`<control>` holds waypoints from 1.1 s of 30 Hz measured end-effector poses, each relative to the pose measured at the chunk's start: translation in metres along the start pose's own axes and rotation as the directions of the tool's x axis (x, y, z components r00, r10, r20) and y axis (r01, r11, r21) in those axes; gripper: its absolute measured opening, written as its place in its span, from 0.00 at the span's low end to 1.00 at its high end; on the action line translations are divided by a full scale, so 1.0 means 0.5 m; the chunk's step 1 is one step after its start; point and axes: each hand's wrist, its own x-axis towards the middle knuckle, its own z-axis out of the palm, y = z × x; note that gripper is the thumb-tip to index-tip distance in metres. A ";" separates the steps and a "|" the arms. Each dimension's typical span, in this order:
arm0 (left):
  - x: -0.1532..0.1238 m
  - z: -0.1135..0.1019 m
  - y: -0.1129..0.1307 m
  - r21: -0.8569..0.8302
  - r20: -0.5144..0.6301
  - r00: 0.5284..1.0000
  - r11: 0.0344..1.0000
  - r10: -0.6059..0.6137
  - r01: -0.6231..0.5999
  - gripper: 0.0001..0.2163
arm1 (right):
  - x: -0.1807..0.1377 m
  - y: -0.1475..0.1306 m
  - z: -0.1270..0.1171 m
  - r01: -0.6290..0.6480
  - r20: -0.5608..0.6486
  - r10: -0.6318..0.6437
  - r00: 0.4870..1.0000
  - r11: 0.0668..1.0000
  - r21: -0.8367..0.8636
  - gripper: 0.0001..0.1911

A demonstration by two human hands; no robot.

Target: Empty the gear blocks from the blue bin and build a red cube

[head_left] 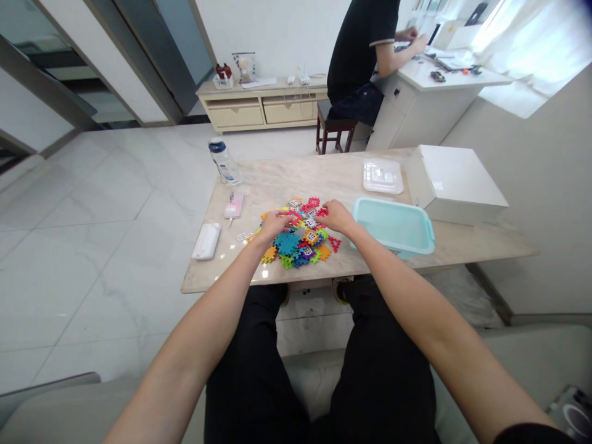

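Note:
A heap of colourful plastic gear pieces [287, 243] lies on the marble-patterned table, with teal, orange, green, blue, yellow and red among them. Some pieces carry small black-and-white printed faces. At the heap's left side, my left hand [275, 224] has its fingers closed on a pinkish-red gear piece [295, 217]. My right hand [337, 216] is over the right side, its fingertips pinching a red gear piece [322, 212]. Another red gear piece [334, 245] rests at the heap's lower right edge. The heap and fingers partly hide both held pieces.
Right of the heap stands a light-teal plastic bin [393, 225], with a clear lidded container [383, 176] behind it and a white box [457, 182] farther right. On the left are a water bottle [226, 163], a pink device [234, 205] and a white pack [206, 241]. Another person [356, 55] sits beyond.

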 end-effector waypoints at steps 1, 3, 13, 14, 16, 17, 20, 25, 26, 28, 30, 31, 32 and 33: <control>0.001 0.009 0.003 -0.009 0.018 1.000 1.000 -0.006 0.007 0.13 | -0.009 0.001 -0.004 0.079 -0.045 -0.077 0.996 0.996 0.041 0.20; 0.001 0.028 0.010 -0.024 0.061 0.998 1.000 -0.018 0.019 0.13 | -0.025 0.001 -0.011 0.202 -0.128 -0.187 0.974 0.973 0.114 0.21; -0.018 0.075 0.041 -0.072 0.251 0.968 0.997 0.015 0.003 0.11 | -0.049 -0.006 -0.032 0.310 -0.165 -0.280 0.946 0.930 0.197 0.23; -0.018 0.076 0.041 -0.082 0.272 0.962 0.997 0.029 -0.006 0.12 | -0.048 -0.007 -0.033 0.318 -0.164 -0.288 0.944 0.926 0.202 0.23; -0.016 0.075 0.040 -0.104 0.300 0.952 0.994 0.060 -0.030 0.13 | -0.045 -0.009 -0.035 0.333 -0.161 -0.303 0.939 0.917 0.219 0.24; -0.015 0.074 0.039 -0.110 0.303 0.950 0.993 0.073 -0.041 0.14 | -0.043 -0.010 -0.036 0.339 -0.158 -0.308 0.938 0.913 0.227 0.25; -0.014 0.068 0.037 -0.107 0.296 0.951 0.992 0.091 -0.061 0.19 | -0.041 -0.012 -0.038 0.344 -0.155 -0.314 0.936 0.908 0.238 0.25; -0.015 0.059 0.032 -0.095 0.270 0.959 0.993 0.092 -0.069 0.23 | -0.046 -0.017 -0.041 0.351 -0.150 -0.325 0.934 0.915 0.200 0.26; -0.014 0.058 0.032 -0.099 0.275 0.956 0.992 0.100 -0.076 0.23 | -0.046 -0.017 -0.041 0.352 -0.154 -0.326 0.933 0.914 0.201 0.26; -0.012 0.054 0.030 -0.122 0.299 0.946 0.989 0.123 -0.090 0.23 | -0.046 -0.017 -0.041 0.368 -0.179 -0.334 0.926 0.904 0.219 0.26; -0.009 0.052 0.029 -0.148 0.326 0.935 0.984 0.143 -0.099 0.23 | -0.044 -0.015 -0.041 0.395 -0.209 -0.350 0.913 0.886 0.242 0.27; -0.008 0.050 0.029 -0.159 0.333 0.931 0.982 0.152 -0.103 0.22 | -0.043 -0.013 -0.040 0.407 -0.220 -0.358 0.907 0.878 0.250 0.28; -0.007 0.050 0.029 -0.165 0.333 0.929 0.980 0.160 -0.109 0.22 | -0.041 -0.011 -0.040 0.415 -0.226 -0.363 0.904 0.873 0.256 0.29; -0.006 0.049 0.029 -0.169 0.328 0.930 0.979 0.166 -0.116 0.21 | -0.040 -0.009 -0.040 0.417 -0.230 -0.363 0.903 0.871 0.260 0.29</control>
